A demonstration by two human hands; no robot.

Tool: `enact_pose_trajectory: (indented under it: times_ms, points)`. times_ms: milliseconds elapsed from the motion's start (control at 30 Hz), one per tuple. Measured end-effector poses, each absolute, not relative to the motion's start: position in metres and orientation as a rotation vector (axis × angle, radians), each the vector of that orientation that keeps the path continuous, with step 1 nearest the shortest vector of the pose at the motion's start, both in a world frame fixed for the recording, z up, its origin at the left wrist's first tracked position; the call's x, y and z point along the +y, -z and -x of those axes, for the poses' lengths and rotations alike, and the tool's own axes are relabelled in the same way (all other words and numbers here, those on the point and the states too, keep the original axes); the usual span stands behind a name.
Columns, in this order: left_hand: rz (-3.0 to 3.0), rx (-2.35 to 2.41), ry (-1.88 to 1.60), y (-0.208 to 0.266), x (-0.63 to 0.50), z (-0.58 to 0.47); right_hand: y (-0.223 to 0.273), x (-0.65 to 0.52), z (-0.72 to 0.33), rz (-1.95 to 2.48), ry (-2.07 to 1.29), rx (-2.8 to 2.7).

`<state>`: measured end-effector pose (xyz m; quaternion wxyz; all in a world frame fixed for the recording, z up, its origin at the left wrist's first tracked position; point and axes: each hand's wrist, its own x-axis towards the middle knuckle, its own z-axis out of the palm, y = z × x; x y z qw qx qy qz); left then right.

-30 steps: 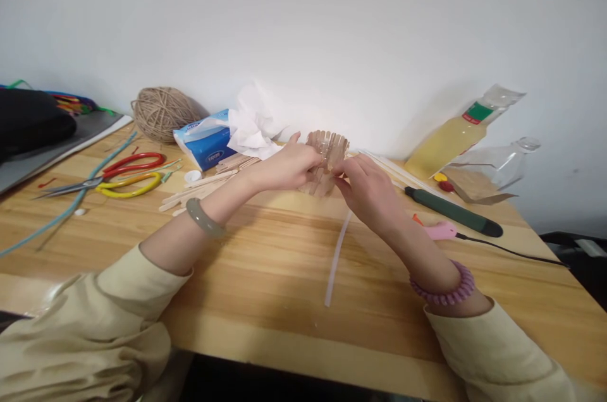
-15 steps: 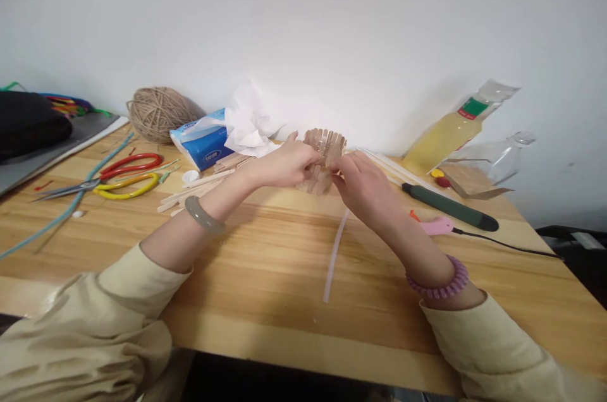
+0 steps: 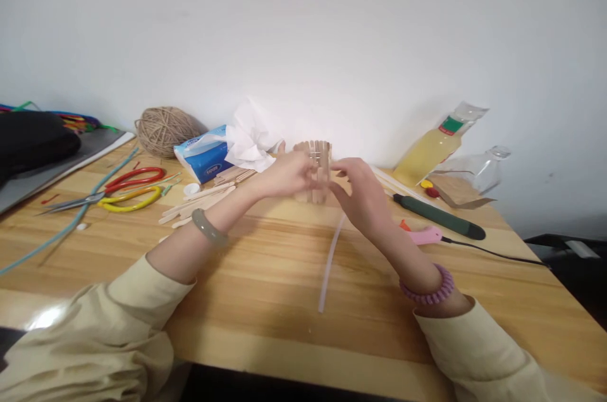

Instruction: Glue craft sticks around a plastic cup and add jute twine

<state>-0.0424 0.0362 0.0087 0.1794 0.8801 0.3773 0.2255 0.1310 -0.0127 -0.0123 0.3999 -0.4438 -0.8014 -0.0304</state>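
Observation:
A small holder made of upright craft sticks [image 3: 322,181] stands at the middle of the desk, slightly blurred. My left hand [image 3: 294,172] is closed on its left side. Close to the right side, my right hand [image 3: 363,193] has its thumb and fingers apart with nothing visible between them; whether a fingertip touches the sticks I cannot tell. In front lies a translucent glue stick [image 3: 331,266], its far end near the right hand. Loose craft sticks [image 3: 203,201] lie beneath and beside my left forearm.
To the left are scissors [image 3: 102,197], a twine ball [image 3: 165,131] and a tissue pack [image 3: 205,154]. On the right, a bottle of yellow liquid [image 3: 429,148], a clear bottle [image 3: 490,168], a dark green pen-shaped tool [image 3: 441,217] and a pink corded tool [image 3: 425,236] lie near the wall.
My right hand's fingers have opened and moved off the craft-stick holder. The holder has turned to a more upright stance, still in my left hand. The view has shifted slightly.

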Motion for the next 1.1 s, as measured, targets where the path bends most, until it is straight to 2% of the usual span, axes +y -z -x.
enact_pose_trajectory:
  times_ms: [133,233,567,1100]
  points:
    - [-1.85,0.925,-0.875,-0.02,0.041,0.051,0.007,-0.015,-0.139,1.234,-0.505,-1.422]
    - [-1.529,0.853,-0.994,-0.026,0.04,0.051,0.01,-0.015,-0.14,1.239,-0.783,-1.242]
    - [-1.387,0.736,-1.037,-0.021,0.028,0.041,0.003,-0.029,-0.118,0.964,-1.449,-1.007]
    - [-1.44,0.72,-1.035,-0.026,0.024,0.041,0.013,-0.025,-0.115,0.93,-1.299,-0.976]
